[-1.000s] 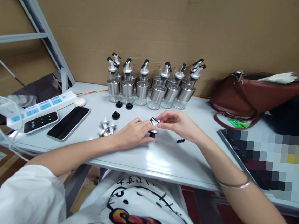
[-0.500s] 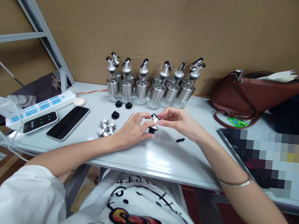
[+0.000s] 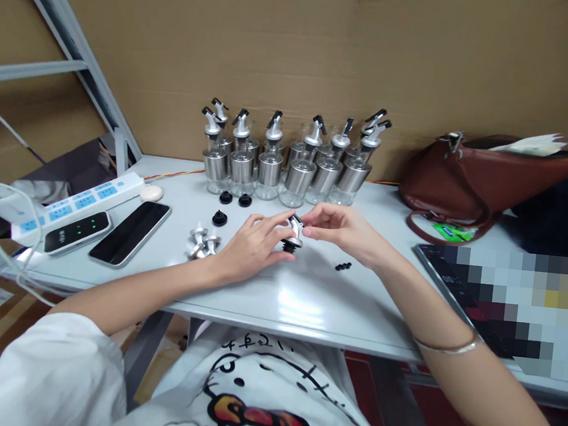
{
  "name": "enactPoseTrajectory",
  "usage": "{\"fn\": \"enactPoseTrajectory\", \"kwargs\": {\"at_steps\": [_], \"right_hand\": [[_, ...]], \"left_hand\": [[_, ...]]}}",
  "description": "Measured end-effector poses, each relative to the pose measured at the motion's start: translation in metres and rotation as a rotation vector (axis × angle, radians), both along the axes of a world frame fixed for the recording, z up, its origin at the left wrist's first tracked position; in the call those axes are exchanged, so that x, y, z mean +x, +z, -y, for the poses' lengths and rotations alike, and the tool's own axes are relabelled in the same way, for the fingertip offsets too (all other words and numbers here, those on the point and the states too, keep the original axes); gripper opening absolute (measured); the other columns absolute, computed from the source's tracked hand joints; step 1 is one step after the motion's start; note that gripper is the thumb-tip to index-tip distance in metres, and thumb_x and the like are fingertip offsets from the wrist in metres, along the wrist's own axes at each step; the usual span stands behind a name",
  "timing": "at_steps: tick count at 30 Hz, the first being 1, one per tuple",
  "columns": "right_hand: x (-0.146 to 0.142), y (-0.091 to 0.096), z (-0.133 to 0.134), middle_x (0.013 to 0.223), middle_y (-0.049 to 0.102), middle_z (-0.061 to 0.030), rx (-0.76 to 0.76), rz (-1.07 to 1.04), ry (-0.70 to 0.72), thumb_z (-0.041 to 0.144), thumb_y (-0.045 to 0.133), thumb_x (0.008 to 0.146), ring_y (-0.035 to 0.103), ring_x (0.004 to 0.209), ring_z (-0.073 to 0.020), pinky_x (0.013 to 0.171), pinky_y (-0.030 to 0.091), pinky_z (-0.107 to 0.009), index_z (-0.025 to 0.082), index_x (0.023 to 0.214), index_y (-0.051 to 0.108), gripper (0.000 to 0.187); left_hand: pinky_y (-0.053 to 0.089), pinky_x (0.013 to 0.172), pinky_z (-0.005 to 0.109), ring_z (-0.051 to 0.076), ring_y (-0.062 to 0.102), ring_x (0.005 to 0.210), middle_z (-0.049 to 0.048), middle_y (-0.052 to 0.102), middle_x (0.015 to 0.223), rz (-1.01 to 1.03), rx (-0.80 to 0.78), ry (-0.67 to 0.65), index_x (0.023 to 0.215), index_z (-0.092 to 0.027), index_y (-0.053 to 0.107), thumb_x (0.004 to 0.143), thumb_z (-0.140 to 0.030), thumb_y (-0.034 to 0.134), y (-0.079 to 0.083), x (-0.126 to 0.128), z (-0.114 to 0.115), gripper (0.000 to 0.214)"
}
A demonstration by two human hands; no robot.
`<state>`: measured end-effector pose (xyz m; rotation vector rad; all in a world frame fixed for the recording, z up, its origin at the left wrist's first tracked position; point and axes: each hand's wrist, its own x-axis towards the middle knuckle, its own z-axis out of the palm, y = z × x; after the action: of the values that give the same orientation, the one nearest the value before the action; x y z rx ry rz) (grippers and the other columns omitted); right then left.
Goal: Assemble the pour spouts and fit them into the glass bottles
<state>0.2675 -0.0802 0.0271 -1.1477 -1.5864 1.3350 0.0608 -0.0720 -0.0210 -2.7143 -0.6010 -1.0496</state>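
Observation:
Between my two hands is a silver pour spout (image 3: 293, 235) with a black flip lever on top and a black ribbed stopper below. My left hand (image 3: 261, 243) is closed on the spout from the left, its index finger reaching to the top by the lever. From the other side, thumb and fingers of my right hand (image 3: 345, 232) pinch at the lever's end; whether they also hold a small part is hidden. Left of my hands lie several silver spout pieces (image 3: 204, 242) and black stoppers (image 3: 220, 217). Several tiny black pieces (image 3: 343, 266) lie below my right hand.
Glass bottles with steel bands (image 3: 270, 169) stand in rows at the back, several topped with spouts. On the left are a phone (image 3: 130, 234), a black-faced device (image 3: 78, 232) and a power strip (image 3: 81, 203). A brown bag (image 3: 498, 177) and a partly blurred tablet-like screen (image 3: 458, 283) lie right.
My left index finger has straightened and moved up to the top of the spout by the lever. My right hand and the spout have barely moved.

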Motion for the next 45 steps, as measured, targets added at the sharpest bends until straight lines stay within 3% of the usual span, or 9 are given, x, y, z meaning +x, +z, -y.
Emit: {"fn": "enactPoseTrajectory", "kwargs": {"at_steps": [4,12,31,37,42,45], "right_hand": [[-0.0004,-0.001,-0.0003,0.069,0.065,0.0012,0.009,-0.004,-0.023,0.039,0.081,0.056,0.059,0.065,-0.013,0.069,0.046,-0.031,0.018,0.075,0.061,0.035],[-0.0004,-0.0029,0.0,0.066,0.064,0.0017,0.038,0.009,-0.035,0.039,0.081,0.056,0.059,0.063,-0.0127,0.067,0.046,-0.031,0.018,0.075,0.061,0.034],[-0.0029,-0.0001,0.0021,0.066,0.063,0.0029,0.014,-0.069,-0.045,0.034,0.085,0.051,0.057,0.063,-0.0117,0.066,0.044,-0.029,0.018,0.072,0.06,0.036],[0.0023,-0.0015,0.0001,0.064,0.064,0.0025,-0.006,-0.122,0.043,0.035,0.08,0.062,0.054,0.061,-0.0097,0.068,0.042,-0.028,0.017,0.072,0.066,0.025],[0.0061,-0.0043,-0.0016,0.064,0.063,0.0022,-0.239,-0.258,0.164,0.031,0.081,0.062,0.058,0.063,-0.0097,0.066,0.045,-0.027,0.016,0.067,0.064,0.023],[0.0047,-0.0052,0.0006,0.071,0.064,0.0019,-0.354,-0.342,0.28,0.03,0.08,0.065,0.059,0.066,-0.0093,0.066,0.047,-0.025,0.017,0.079,0.068,0.023]], "left_hand": [[0.05,0.083,0.039,0.025,0.059,0.113,0.0227,0.051,0.131,0.013,-0.069,-0.034,0.109,-0.015,0.046,0.093,-0.042,0.042,0.0014,-0.0004,0.0008,0.031],[0.046,0.102,0.039,0.023,0.045,0.13,0.0213,0.043,0.14,0.065,-0.317,-0.12,0.112,-0.015,0.048,0.091,-0.031,0.05,0.0049,-0.0028,0.0066,0.026],[0.046,0.101,0.044,0.023,0.046,0.129,0.019,0.043,0.14,0.095,-0.299,-0.115,0.113,-0.016,0.047,0.092,-0.033,0.05,0.0056,-0.0038,0.0051,0.028],[0.047,0.091,0.039,0.022,0.058,0.11,0.0177,0.053,0.127,0.08,-0.16,-0.096,0.106,-0.015,0.052,0.09,-0.038,0.053,0.007,-0.0054,0.0046,0.028],[0.039,0.086,0.037,0.017,0.063,0.089,0.0167,0.055,0.128,0.024,0.064,-0.087,0.104,-0.019,0.051,0.092,-0.044,0.048,0.0093,-0.0058,0.0059,0.028],[0.032,0.085,0.037,0.016,0.063,0.084,0.0165,0.056,0.128,0.034,0.126,-0.095,0.106,-0.02,0.049,0.092,-0.045,0.048,0.0091,-0.007,0.0063,0.028]]}}
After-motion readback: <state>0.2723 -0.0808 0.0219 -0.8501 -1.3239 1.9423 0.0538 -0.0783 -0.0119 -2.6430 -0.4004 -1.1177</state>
